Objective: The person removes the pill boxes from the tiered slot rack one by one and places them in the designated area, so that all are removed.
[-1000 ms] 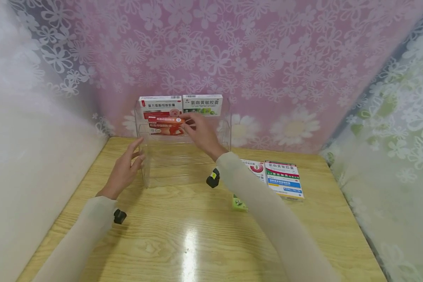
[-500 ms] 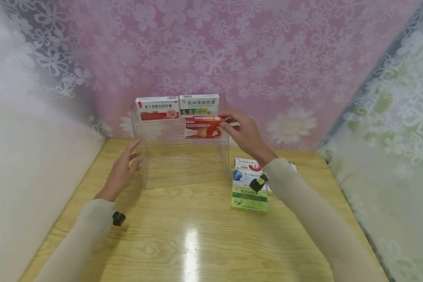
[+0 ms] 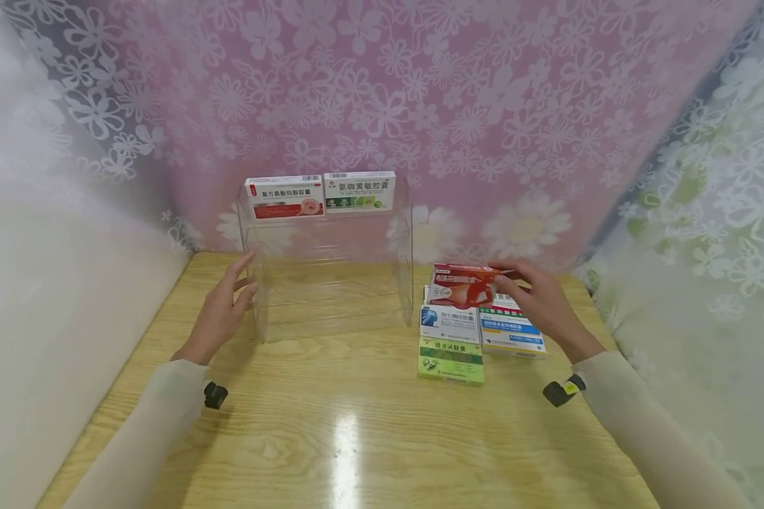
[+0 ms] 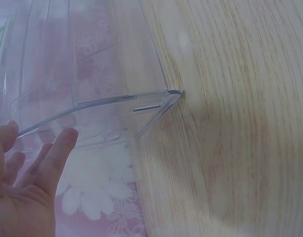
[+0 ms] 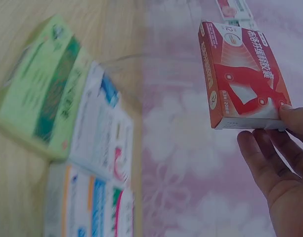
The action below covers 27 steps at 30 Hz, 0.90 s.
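Note:
A red box of capsules (image 3: 463, 285) is pinched at its right end between the thumb and fingers of my right hand (image 3: 543, 300). In the head view it overlaps the back of the medicine boxes on the table; the right wrist view shows its printed front and side. My left hand (image 3: 219, 311) is at the left side of a clear acrylic display rack (image 3: 331, 311), fingertips against the side panel. In the left wrist view the fingers (image 4: 57, 158) extend loosely toward that panel. Two white medicine boxes, one with red (image 3: 285, 197) and one with green (image 3: 359, 191), stand side by side on the top tier.
Right of the rack lie a green box (image 3: 450, 360), a white box with a blue picture (image 3: 449, 323) and a white-and-blue box (image 3: 512, 334), with others partly covered behind. Floral cloth (image 3: 356, 85) hangs behind the wooden table (image 3: 280, 424).
My right hand has carried the red capsule box off the rack's second tier, rightward and down to above the boxes on the table. My left hand has stayed at the rack's side.

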Motion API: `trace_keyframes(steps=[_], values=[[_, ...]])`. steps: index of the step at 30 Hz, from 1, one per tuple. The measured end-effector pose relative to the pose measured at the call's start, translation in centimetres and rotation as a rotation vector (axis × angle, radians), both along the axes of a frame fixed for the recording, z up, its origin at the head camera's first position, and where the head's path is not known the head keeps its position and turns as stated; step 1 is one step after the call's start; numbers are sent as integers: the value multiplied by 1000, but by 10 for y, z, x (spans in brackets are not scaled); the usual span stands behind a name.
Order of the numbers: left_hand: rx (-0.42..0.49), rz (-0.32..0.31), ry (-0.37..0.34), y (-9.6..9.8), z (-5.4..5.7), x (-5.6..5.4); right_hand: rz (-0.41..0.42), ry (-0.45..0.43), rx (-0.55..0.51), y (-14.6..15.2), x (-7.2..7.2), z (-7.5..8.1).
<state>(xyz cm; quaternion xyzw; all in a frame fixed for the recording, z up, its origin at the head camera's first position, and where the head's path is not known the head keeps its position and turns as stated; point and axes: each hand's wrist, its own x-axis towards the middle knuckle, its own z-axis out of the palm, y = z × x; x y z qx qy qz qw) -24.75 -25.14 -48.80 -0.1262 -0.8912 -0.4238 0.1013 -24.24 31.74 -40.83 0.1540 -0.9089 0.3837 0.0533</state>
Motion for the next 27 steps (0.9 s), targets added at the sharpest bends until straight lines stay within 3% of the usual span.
trace_keyframes(steps=[5, 9, 17, 20, 24, 27], values=[[-5, 5, 7, 1, 0, 0, -1, -26, 68, 47, 22, -18], [-5, 5, 0, 2, 2, 1, 35, -85, 64, 76, 37, -35], [-4, 13, -4, 2, 0, 3, 49, -432, -76, 118, 56, -74], [2, 11, -6, 2, 0, 4, 31, -507, -92, 126, 60, -88], [-4, 17, -10, 2, 1, 3, -14, -538, -102, 128, 63, -101], [-4, 11, -5, 3, 2, 3, -51, -500, -78, 125, 64, -107]])
